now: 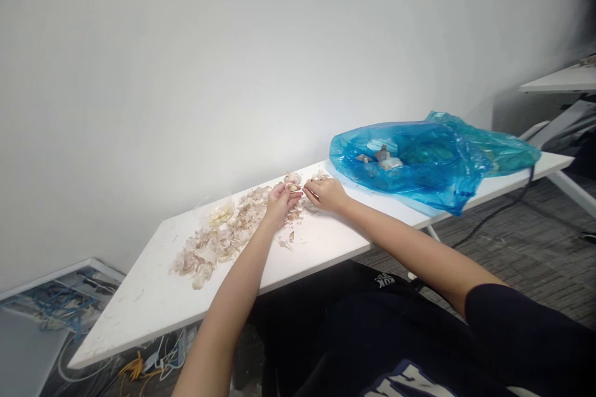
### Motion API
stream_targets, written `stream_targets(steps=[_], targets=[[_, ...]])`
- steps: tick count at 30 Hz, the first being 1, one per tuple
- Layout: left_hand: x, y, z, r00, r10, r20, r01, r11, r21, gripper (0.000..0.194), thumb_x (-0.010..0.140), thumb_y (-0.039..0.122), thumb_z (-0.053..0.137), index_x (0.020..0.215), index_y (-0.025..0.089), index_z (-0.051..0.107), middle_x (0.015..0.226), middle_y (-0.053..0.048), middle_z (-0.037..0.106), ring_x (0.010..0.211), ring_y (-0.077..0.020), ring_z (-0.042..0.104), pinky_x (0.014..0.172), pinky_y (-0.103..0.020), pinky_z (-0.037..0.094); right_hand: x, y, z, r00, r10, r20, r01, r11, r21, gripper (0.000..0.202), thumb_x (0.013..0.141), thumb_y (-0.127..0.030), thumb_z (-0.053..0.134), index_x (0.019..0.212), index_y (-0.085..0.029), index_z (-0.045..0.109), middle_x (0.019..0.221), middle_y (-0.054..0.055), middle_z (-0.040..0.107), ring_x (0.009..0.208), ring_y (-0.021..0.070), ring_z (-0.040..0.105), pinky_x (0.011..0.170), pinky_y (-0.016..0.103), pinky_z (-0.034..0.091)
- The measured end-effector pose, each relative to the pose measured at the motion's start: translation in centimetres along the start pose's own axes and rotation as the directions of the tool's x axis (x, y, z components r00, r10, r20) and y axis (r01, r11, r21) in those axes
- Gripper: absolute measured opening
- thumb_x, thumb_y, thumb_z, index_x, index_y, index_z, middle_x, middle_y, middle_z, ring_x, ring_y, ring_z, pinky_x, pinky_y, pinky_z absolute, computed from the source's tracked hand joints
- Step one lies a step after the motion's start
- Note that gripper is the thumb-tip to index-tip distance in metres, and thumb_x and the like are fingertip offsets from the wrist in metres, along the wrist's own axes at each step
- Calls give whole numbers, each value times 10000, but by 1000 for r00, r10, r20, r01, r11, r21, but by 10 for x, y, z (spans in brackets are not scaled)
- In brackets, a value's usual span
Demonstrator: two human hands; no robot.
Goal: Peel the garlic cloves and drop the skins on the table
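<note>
Held in the fingers of my left hand (279, 203) is a pale garlic clove (293, 187). My right hand (327, 193) is close beside it, its thumb and fingertips pinched together at the clove's right side. What sits in that pinch is too small to make out. Papery garlic skins (205, 254) lie in a long heap to the left of my hands and partly under them. Just behind the fingers rests a whitish garlic bulb (293, 177). Peeled cloves (220, 216) sit in a clear container (201, 214) behind the heap.
A large blue plastic bag (414, 164) lies open to the right on the white table (326, 239), with some garlic inside. A wall (233, 74) runs along the table's back edge. Cables (135, 367) lie on the floor at lower left. Another table (563, 80) stands far right.
</note>
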State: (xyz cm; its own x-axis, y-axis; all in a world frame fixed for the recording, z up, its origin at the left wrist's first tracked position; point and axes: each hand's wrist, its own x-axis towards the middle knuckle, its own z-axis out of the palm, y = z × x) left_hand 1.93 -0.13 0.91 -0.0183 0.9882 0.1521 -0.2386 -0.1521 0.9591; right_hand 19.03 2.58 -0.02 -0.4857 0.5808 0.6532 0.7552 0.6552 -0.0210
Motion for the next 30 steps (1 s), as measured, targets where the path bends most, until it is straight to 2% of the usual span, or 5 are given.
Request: stream_targets(steps=[8, 14, 25, 30], targets=[[0, -1, 0, 1000, -13, 23, 13, 1000, -5, 315, 778, 352, 715, 991, 147, 607, 858, -58, 683, 714, -114, 682, 728, -237, 541, 0, 0, 1, 999, -21, -27, 21, 1000, 0, 376, 975, -342, 340, 899, -176, 668, 844, 54, 702, 725, 144, 591, 618, 251, 248], [1, -1, -1, 999, -26, 37, 27, 1000, -10, 361, 765, 364, 727, 1023, 147, 597, 841, -52, 668, 700, -111, 671, 703, -229, 537, 2, 3, 4, 995, -90, -51, 89, 996, -16, 344, 963, -282, 363, 837, -159, 658, 798, 60, 693, 695, 139, 569, 610, 257, 242], [0, -2, -1, 998, -10, 64, 9, 1000, 17, 437, 751, 419, 725, 1075, 168, 573, 788, -13, 615, 650, -109, 659, 687, -243, 525, 3, 7, 8, 994, -29, -107, 26, 999, -30, 293, 937, -255, 394, 871, -178, 668, 777, 47, 679, 650, 131, 526, 604, 250, 223], [2, -4, -2, 998, 5, 68, -7, 1000, 20, 459, 696, 462, 758, 987, 163, 565, 790, -8, 620, 643, -108, 660, 701, -248, 530, 3, 6, 9, 989, -21, -145, 17, 999, -27, 314, 943, -270, 383, 843, -168, 663, 749, 52, 669, 631, 123, 510, 599, 256, 217]])
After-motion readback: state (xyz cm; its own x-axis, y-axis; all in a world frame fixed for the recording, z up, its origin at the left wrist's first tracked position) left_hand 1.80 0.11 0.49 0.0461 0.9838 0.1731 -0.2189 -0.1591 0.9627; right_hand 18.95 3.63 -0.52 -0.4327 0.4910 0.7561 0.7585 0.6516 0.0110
